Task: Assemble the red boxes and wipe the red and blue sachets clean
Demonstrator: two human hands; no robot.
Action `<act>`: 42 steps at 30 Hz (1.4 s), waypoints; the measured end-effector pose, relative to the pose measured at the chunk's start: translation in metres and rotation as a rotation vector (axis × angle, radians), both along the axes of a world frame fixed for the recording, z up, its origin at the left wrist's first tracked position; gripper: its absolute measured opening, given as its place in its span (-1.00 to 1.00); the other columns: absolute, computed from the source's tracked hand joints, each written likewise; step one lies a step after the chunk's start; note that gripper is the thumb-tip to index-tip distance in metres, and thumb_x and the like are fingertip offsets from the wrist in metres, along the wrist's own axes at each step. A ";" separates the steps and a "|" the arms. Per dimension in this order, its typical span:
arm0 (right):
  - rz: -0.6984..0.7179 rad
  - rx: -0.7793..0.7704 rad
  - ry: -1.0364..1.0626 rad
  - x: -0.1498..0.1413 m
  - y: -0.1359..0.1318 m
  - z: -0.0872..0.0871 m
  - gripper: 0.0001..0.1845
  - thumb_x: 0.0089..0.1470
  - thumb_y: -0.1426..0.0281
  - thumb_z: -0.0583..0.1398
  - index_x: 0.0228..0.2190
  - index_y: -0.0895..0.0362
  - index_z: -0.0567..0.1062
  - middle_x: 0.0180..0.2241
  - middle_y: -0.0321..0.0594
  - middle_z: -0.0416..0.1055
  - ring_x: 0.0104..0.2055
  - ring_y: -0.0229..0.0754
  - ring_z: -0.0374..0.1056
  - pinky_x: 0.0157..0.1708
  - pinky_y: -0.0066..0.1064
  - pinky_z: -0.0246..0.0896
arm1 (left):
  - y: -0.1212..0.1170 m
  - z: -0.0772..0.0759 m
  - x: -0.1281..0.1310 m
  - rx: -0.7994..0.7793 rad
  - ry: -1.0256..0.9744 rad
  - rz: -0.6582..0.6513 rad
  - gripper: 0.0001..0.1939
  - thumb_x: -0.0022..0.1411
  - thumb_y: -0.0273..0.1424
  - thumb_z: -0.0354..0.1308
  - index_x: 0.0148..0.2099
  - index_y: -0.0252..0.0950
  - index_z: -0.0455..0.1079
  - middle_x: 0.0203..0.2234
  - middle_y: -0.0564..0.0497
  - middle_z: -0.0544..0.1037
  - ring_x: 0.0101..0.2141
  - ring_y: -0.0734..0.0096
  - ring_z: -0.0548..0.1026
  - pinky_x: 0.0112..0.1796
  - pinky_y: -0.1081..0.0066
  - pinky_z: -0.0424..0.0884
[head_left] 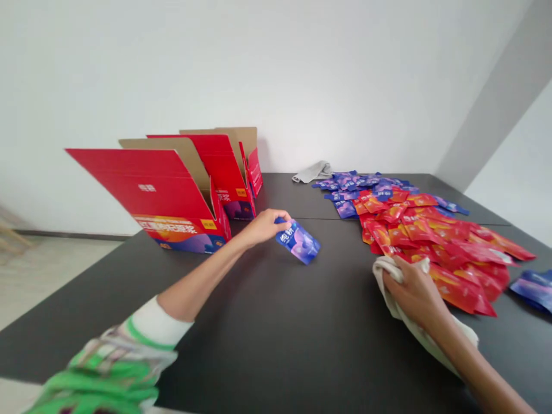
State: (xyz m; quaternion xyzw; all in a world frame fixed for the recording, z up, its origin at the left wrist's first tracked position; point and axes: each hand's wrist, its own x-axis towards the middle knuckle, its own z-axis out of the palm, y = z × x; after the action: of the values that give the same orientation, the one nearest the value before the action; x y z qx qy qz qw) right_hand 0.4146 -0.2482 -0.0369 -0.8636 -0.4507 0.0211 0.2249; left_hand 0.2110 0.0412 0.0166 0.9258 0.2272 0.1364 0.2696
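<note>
Head view: left hand (264, 227) nearly closed, fingertips pinching one end of a blue foil sachet (298, 242) on the black table (241, 322), a firm end grip leaving its face uncovered. Right hand (414, 296) closed around a bunched white cloth (390, 287), pressed on the tabletop just beside the heaped red sachets (431, 241).

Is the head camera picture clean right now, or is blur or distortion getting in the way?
Head view: soft, even light without harsh shadows; wide-angle distortion slants the black table and stretches the green-striped sleeve, which is smeared at lower left; the blue sachet by the left hand looks fairly sharp.
</note>
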 end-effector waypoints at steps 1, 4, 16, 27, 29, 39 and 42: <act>0.027 0.022 0.026 -0.001 0.001 -0.001 -0.73 0.04 0.19 0.02 -0.32 0.07 0.40 -0.47 -0.25 0.40 -0.42 -0.13 0.34 -0.48 -0.41 0.05 | 0.024 0.006 0.009 0.054 0.078 0.006 -0.74 0.13 -0.34 0.03 -0.20 -0.36 0.44 -0.36 0.03 0.54 -0.35 0.43 0.46 -0.33 0.52 0.30; 0.086 0.038 0.068 -0.008 0.002 -0.005 -0.71 0.03 0.17 0.03 -0.31 0.07 0.41 -0.45 -0.27 0.41 -0.42 -0.15 0.34 -0.45 -0.41 0.09 | 0.084 0.013 0.039 0.139 0.150 0.084 -0.79 0.09 -0.43 0.05 -0.26 -0.37 0.46 -0.38 0.02 0.54 -0.36 0.43 0.45 -0.32 0.51 0.29; 0.073 0.013 0.100 -0.022 0.003 -0.006 -0.66 0.04 0.24 0.06 -0.12 0.03 0.33 -0.14 -0.18 0.42 -0.18 -0.07 0.37 -0.27 -0.36 0.18 | 0.109 -0.013 0.109 0.478 0.113 0.089 -0.54 0.13 -0.57 -0.03 0.08 -0.18 0.28 0.04 -0.08 0.27 0.09 0.18 0.12 0.08 0.14 -0.01; 0.150 0.011 0.040 -0.022 0.001 -0.008 -0.65 0.05 0.28 0.06 -0.10 0.05 0.33 -0.10 -0.16 0.40 -0.18 -0.10 0.39 -0.32 -0.40 0.26 | 0.020 -0.053 0.218 0.292 0.399 -0.179 0.11 -0.20 0.33 -0.05 0.31 -0.06 -0.25 0.27 -0.18 -0.11 0.21 -0.14 -0.08 0.07 -0.01 0.02; 0.158 0.032 0.010 -0.024 0.001 -0.006 -0.65 0.04 0.29 0.06 -0.10 0.06 0.34 -0.12 -0.15 0.41 -0.21 -0.10 0.41 -0.32 -0.39 0.28 | 0.017 -0.059 0.223 0.290 0.404 -0.118 0.10 -0.17 0.34 -0.11 0.32 -0.05 -0.32 0.28 -0.20 -0.17 0.22 -0.15 -0.15 0.07 -0.08 -0.04; 0.148 0.052 0.035 -0.027 0.005 -0.003 -0.67 -0.02 0.33 0.09 -0.15 0.04 0.38 -0.17 -0.19 0.44 -0.25 -0.11 0.41 -0.36 -0.40 0.28 | 0.008 -0.074 0.223 0.467 0.261 -0.061 -0.21 0.20 0.11 -0.26 0.29 -0.32 -0.16 0.18 -0.37 0.07 0.18 -0.06 0.05 0.05 0.05 0.09; 0.142 0.022 0.067 -0.027 0.005 -0.003 -0.67 0.01 0.30 0.07 -0.14 0.04 0.37 -0.14 -0.17 0.41 -0.20 -0.09 0.39 -0.34 -0.38 0.27 | 0.007 -0.076 0.220 0.537 0.214 -0.052 -0.31 0.27 0.01 -0.24 0.26 -0.37 -0.09 0.13 -0.38 0.16 0.14 -0.04 0.14 0.01 0.12 0.16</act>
State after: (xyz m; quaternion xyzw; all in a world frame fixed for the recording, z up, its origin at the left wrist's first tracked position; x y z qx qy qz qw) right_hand 0.3876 -0.2429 -0.0396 -0.8258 -0.5031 0.0607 0.2475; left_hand 0.4312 0.0477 -0.0591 0.9787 0.1864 0.0863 -0.0071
